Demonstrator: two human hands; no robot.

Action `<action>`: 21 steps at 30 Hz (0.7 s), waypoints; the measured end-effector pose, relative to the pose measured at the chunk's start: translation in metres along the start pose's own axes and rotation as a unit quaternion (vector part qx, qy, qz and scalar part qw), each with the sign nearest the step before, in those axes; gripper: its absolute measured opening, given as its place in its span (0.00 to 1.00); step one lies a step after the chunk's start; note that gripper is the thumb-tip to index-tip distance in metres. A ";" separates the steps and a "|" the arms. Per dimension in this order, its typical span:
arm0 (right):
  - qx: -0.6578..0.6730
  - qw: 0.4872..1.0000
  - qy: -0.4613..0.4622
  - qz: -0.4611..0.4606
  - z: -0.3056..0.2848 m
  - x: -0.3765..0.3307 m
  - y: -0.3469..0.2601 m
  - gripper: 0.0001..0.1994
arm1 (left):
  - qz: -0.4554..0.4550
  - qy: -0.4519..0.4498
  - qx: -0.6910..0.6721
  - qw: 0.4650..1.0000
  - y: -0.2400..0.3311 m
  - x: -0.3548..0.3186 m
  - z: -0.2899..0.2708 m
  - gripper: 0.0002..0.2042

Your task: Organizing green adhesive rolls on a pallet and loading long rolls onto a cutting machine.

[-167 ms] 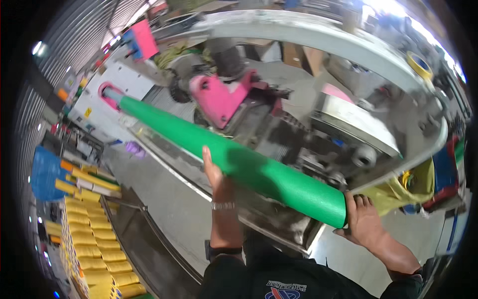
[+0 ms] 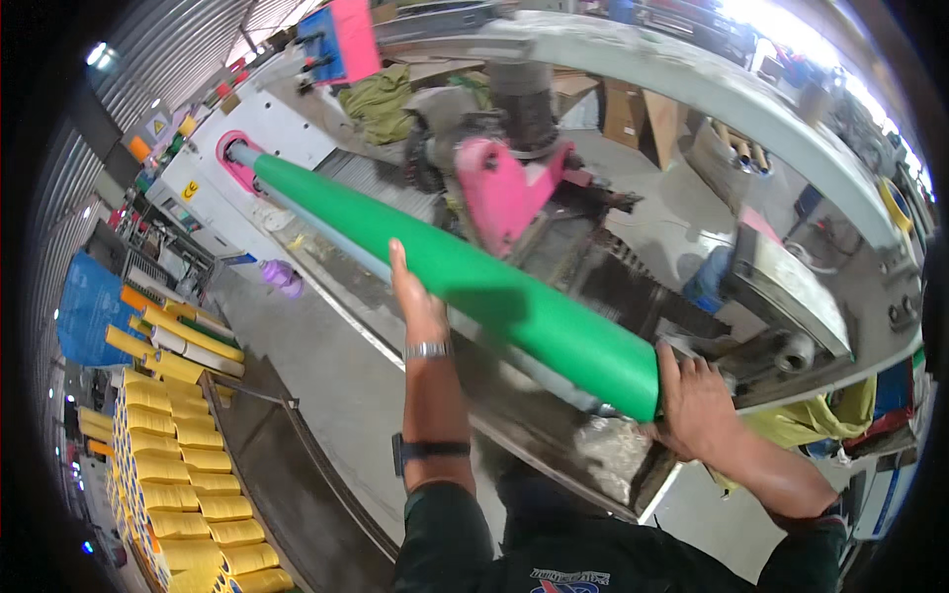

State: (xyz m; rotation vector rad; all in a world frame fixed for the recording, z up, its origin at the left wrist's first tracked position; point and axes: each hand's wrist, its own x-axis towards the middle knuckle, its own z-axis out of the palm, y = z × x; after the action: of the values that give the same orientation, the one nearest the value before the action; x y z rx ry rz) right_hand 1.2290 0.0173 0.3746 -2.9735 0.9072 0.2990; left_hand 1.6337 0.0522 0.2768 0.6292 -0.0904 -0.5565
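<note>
A long green roll (image 2: 460, 277) lies slantwise across the machine, its far end around a thin grey shaft (image 2: 243, 154) at a pink ring (image 2: 233, 163). My left hand (image 2: 416, 301) holds the roll's near side around mid-length, thumb pointing up along it and the other fingers hidden beneath. At the roll's right end, my right hand (image 2: 694, 400) presses its palm to the end face, with fingers bent over the edge. Below the roll runs a parallel grey bar (image 2: 341, 237). A pink bracket (image 2: 499, 193) stands just beyond it.
The white machine housing (image 2: 213, 198) is at far left, and a pale curved beam (image 2: 672, 74) arches across the back. Yellow rolls (image 2: 188, 484) are stacked at lower left beside a dark table (image 2: 297, 484). Clear plastic (image 2: 613, 455) lies in the tray near me.
The green roll has slid toward the far left, toward the pink ring, with both hands moving along with it. The whole view has shifted too.
</note>
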 end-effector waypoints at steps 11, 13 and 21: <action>0.098 0.994 0.005 -0.041 -0.077 0.368 -0.228 0.52 | 0.057 0.112 0.177 0.976 0.088 0.018 -0.149 0.31; 0.119 0.992 0.025 -0.041 -0.087 0.406 -0.252 0.52 | 0.142 0.086 0.229 0.959 0.124 0.009 -0.162 0.33; 0.192 0.971 0.136 -0.037 -0.061 0.375 -0.248 0.39 | 0.557 -0.217 0.230 0.768 0.248 -0.070 0.016 0.40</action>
State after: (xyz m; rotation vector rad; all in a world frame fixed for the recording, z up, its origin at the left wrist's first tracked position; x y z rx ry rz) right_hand 1.6822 0.0122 0.3546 -2.7107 0.7622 -0.2653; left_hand 1.6857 0.2456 0.4399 0.7833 -1.0044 0.5299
